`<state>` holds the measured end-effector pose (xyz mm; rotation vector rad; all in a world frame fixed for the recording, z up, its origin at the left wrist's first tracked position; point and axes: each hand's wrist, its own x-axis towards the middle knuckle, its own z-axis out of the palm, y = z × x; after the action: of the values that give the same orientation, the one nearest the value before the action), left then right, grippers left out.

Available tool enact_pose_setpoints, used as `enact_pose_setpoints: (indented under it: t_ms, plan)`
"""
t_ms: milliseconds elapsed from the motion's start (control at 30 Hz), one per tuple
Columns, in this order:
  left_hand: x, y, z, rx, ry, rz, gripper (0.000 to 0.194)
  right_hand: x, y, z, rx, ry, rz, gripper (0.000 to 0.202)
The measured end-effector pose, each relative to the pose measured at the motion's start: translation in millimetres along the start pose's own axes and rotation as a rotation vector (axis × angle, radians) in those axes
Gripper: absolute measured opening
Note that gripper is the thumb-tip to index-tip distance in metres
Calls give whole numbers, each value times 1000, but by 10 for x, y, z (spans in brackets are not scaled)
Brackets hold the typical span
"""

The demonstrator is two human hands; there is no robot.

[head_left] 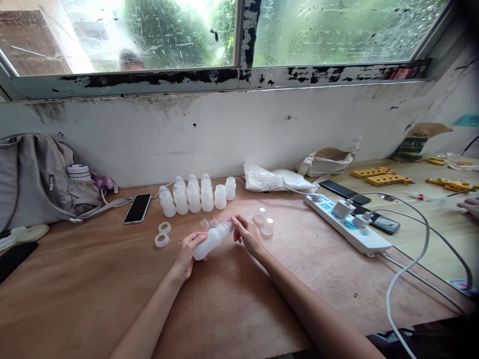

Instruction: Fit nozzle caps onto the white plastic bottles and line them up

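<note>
A frosted white baby bottle [208, 245] lies tilted between my hands, its top toward the upper right. My left hand [189, 254] is wrapped round the lower body. On the clear cap [226, 227] at its top, the fingers of my right hand [246, 233] are closed. Just behind the bottle, two clear nipples [208, 223] rest on the table. To the left are two white collar rings [162, 235]. Several clear round covers [266, 230] lie beyond my right hand. Against the wall stands a group of similar bottles [193, 194], some capped and two without tops.
A phone [137, 208] and a grey backpack [37, 174] are at the left. By the wall lies a white plastic package [277, 178]. A power strip [348, 224] with looping cables sits at the right. Another person's hand [469, 206] shows at the far right edge, near yellow parts [381, 175].
</note>
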<state>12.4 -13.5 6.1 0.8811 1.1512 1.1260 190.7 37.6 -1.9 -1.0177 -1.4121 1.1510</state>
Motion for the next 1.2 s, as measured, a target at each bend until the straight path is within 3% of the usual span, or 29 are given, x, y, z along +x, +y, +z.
enact_pose_setpoints:
  t_ms: [133,367,633,900,1200]
  plan:
    - [11,-1,-10,17,-12,10,33,5,12,-15,106,-9,66,32]
    - [2,4,-5,60,-43,21,29,59,-50,-86,479,-239,447,53]
    - [10,-26,-1,139,31,29,29,-13,-94,24,564,-389,577,52]
    - [4,-40,10,203,134,83,26,-55,-53,98,608,-431,588,51]
    - [-51,-89,65,243,272,161,25,-139,-40,179,576,-344,512,46]
